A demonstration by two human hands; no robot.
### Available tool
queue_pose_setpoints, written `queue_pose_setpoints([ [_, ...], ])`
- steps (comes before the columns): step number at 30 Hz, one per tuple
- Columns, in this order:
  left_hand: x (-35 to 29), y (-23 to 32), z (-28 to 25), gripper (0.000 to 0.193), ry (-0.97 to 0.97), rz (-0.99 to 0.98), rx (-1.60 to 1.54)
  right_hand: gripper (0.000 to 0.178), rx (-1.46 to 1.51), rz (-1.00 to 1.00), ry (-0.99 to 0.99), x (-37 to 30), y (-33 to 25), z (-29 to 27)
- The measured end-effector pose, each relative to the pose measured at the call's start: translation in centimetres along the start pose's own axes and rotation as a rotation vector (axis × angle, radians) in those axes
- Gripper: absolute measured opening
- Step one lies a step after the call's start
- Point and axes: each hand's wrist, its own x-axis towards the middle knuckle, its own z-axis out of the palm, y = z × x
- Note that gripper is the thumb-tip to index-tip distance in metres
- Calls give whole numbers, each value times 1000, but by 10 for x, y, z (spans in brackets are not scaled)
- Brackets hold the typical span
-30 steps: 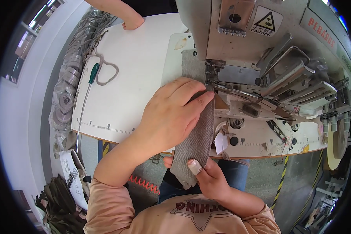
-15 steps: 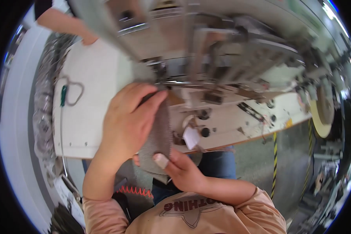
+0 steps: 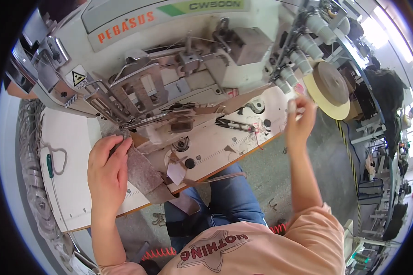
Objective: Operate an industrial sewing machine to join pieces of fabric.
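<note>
Left grip [image 3: 108,169]: fingers bent, fingertips touching the grey cloth [image 3: 144,174]; whether they pinch it or only press, I cannot tell.
Right grip [image 3: 300,119]: raised near the tape reel [image 3: 328,85], fingers curled; whether it holds anything, I cannot tell.
Sewing machine [image 3: 124,52]: pale body with metal fittings, across the upper part of the view.
Worktop [image 3: 69,183]: white, under the machine, its brown front edge over the person's lap.
Jeans [image 3: 236,195]: blue, below that edge.
Tape reel: brown roll on a pale yellow disc, off the worktop's right end.
Grey cloth: on the worktop, running from the machine toward the person, near end over the front edge.
Screwdriver [image 3: 49,165]: green handle, left part of the worktop, beside a looped cord [image 3: 65,160].
Paper scrap [image 3: 175,173]: white, just right of the cloth.
Knob [image 3: 190,163]: black, round, right of the paper.
</note>
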Motion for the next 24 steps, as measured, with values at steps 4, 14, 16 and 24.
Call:
queue_pose_setpoints([
  [4,4,1,5,29,4,11,-3,29,-385,-356,177,80,60,-10],
  [14,5,5,4,30,-22,-15,-18,28,-365,-243,-279,46,33,-22],
  [16,3,4,4,30,-25,-16,-25,29,-251,-244,-422,17,0,-32],
  [24,2,4,6,30,-22,-44,-18,16,621,165,-1112,-39,-69,-49],
])
